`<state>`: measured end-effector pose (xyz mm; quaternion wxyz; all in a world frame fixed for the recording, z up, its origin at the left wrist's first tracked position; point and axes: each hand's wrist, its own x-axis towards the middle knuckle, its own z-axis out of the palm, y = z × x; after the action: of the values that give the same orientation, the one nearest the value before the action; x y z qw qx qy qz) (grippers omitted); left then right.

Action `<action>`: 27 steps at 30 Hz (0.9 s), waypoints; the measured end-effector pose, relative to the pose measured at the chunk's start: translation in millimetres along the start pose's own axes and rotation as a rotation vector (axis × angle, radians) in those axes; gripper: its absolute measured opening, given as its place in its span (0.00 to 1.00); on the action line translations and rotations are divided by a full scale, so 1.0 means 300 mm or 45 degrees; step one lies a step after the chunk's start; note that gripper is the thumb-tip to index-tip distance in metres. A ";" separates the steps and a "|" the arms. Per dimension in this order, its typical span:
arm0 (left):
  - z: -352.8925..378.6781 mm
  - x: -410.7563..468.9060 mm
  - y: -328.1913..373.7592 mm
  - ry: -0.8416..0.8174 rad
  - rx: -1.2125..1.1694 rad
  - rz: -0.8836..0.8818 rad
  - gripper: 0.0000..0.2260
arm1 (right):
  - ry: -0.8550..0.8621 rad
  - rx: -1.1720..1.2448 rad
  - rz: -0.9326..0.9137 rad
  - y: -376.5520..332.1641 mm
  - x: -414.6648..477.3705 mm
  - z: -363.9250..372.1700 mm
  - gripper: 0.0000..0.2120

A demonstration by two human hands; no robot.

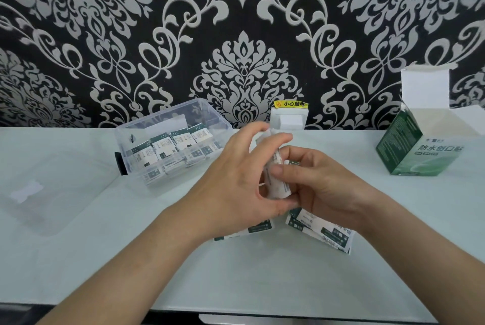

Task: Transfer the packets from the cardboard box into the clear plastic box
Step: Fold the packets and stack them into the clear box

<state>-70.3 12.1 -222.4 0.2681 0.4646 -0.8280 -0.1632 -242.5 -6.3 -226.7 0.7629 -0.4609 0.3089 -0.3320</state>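
A stack of white-and-green packets (276,180) stands on edge between both hands at the table's middle. My left hand (236,180) grips its left side and my right hand (317,180) grips its right side. More loose packets (325,233) lie flat on the table under my hands. The clear plastic box (136,130) stands open at the back left with several packets standing in rows inside. The green-and-white cardboard box (417,151) stands open at the back right, its lid flap upright; its inside is hidden from here.
The clear lid (49,193) lies flat on the table at the left. A white wall socket (288,120) with a yellow warning label sits at the back middle against the patterned wall. The table's front edge (236,311) runs just below my forearms.
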 end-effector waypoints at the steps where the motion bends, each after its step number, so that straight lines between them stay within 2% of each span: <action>1: -0.002 -0.001 -0.001 -0.040 -0.010 -0.015 0.39 | 0.002 -0.031 0.004 -0.001 -0.001 -0.001 0.21; 4: -0.032 0.001 0.010 -0.158 -0.121 -0.040 0.39 | -0.020 -0.168 0.035 -0.008 -0.004 -0.010 0.29; 6: -0.063 0.008 0.005 -0.174 -0.291 -0.086 0.33 | -0.051 -0.199 0.065 -0.013 -0.005 -0.025 0.32; 8: -0.098 0.015 -0.015 -0.124 -0.517 -0.142 0.21 | -0.129 -0.197 0.092 -0.024 -0.008 -0.037 0.29; 11: -0.130 0.020 -0.045 -0.008 -0.730 -0.253 0.17 | -0.226 -0.143 0.136 -0.036 -0.014 -0.048 0.22; 13: -0.123 0.025 -0.044 0.127 -0.737 -0.309 0.14 | -0.250 -0.115 0.146 -0.037 -0.014 -0.046 0.21; 15: -0.100 0.026 -0.019 0.326 -0.644 -0.301 0.15 | -0.241 -0.079 0.136 -0.032 -0.013 -0.044 0.25; 17: -0.073 0.020 -0.005 0.529 -0.451 -0.163 0.14 | -0.228 -0.033 0.117 -0.030 -0.012 -0.038 0.31; 19: -0.061 0.019 0.001 0.633 -0.359 -0.074 0.11 | -0.216 0.007 0.085 -0.033 -0.014 -0.028 0.31; 21: -0.075 0.027 -0.011 0.575 -0.513 -0.142 0.13 | -0.164 -0.004 0.052 -0.038 -0.018 -0.019 0.25; 24: -0.123 0.030 -0.037 0.337 -0.724 -0.217 0.13 | -0.090 -0.109 0.071 -0.051 -0.019 -0.007 0.19; 25: -0.133 0.028 -0.041 0.323 -0.731 -0.219 0.13 | -0.092 -0.132 0.084 -0.056 -0.018 -0.003 0.18; 27: -0.149 0.027 -0.049 0.422 -0.721 -0.206 0.14 | -0.115 -0.166 0.093 -0.078 -0.004 0.014 0.20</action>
<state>-37.1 -3.3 -191.7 0.5036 0.4562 -0.6553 -0.3299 -245.1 -11.7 -203.5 0.7560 -0.5125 0.3118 -0.2618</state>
